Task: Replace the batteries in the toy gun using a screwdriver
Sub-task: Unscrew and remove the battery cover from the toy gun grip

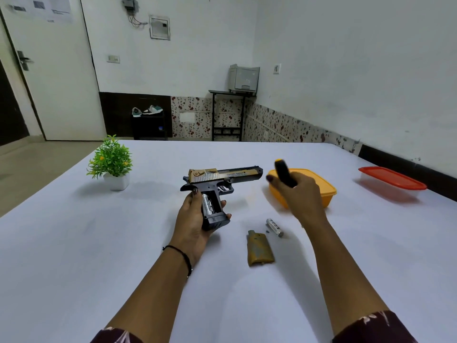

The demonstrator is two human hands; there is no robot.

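While coverless, gun in left hand

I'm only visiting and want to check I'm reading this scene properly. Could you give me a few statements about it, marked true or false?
1. The left hand holds the toy gun by its grip. True.
2. The gun's battery compartment is closed by its cover. False: the cover lies on the table, and a fitted battery shows in the open grip.
3. The right hand grips a screwdriver. True.
4. The loose battery lies inside the yellow container. False: it lies on the table beside the cover.
5. The potted plant stands to the right of the gun. False: it stands to the gun's left.
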